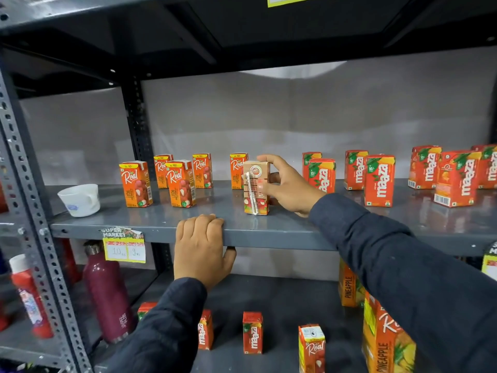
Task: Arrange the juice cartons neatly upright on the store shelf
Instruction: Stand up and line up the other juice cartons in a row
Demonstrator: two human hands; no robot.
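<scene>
Head cam: held carton [256, 187] stands upright near front edge of the grey metal shelf [269, 230], mid-span, back side w/ straw facing cam. Right hand [286, 184] closed around it, fingers over the top and far side, thumb partly hidden behind carton. Left hand [200, 246] grips shelf front lip, fingers curled over top, thumb under edge, holding no carton.

Counts on this shelf: 5 Real litchi cartons [135, 184] left of the held one, 2 nearer the front, 3 toward back edge, all upright; rightmost partly hidden by held carton. Right of hand: 7 Maaza cartons [379, 176] visible, upright, in loose pairs toward right end; last one cut off by frame edge. 1 white cup [80, 199] at left end near the post.

Price tag [124, 246] on front lip, left part, reads 10 / 9. Lower shelf [282, 300]: small Maaza and Real cartons, tall pineapple cartons at right, partly hidden by dark sleeves. Maroon bottle [110, 294] and red bottle [31, 294] at left. Grey sheet behind rack; upper shelf underside dark.
</scene>
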